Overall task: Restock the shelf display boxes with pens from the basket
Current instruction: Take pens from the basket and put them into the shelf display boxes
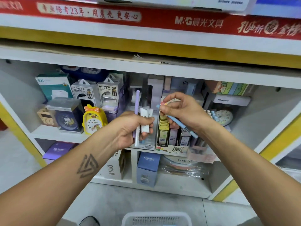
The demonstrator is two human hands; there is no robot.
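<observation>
While the left hand (132, 128) grips a purple pen (137, 103) and white packets (145, 119), the right hand (180, 110) pinches a blue pen (182, 124).

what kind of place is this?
Most likely a stationery shop aisle. A red M&G stationery banner runs above the shelf, boxed power banks and a yellow duck alarm clock sit on display, and the right hand holds a blue pen.
</observation>
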